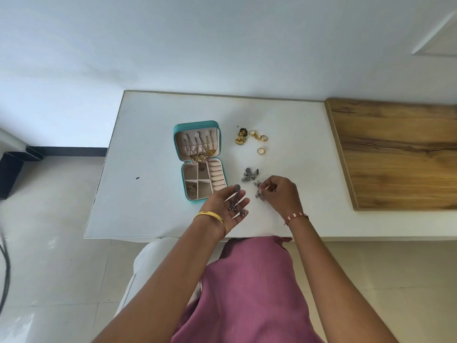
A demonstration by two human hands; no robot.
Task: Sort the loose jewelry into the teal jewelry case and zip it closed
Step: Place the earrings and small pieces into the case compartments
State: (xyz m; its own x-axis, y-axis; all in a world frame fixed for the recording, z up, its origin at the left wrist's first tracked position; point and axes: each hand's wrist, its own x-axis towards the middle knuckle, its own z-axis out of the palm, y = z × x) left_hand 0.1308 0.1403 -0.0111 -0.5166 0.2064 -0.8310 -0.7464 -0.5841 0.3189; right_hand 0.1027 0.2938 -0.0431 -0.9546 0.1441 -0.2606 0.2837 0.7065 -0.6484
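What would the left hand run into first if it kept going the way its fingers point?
The left hand, palm up with silver earrings lying on it, points up and right. First in that line, probably, is the silver jewelry pile on the table; depth is unclear, so the hand might pass above.

Teal jewelry case [197, 160] open mid-desk, chains in lid. Gold rings [258, 139] toward far edge; silver earrings [249, 175] right of case.

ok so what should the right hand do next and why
Probably lift the silver piece its fingers are pinching and lay it in the left palm, which already holds silver earrings, open, beside the case.
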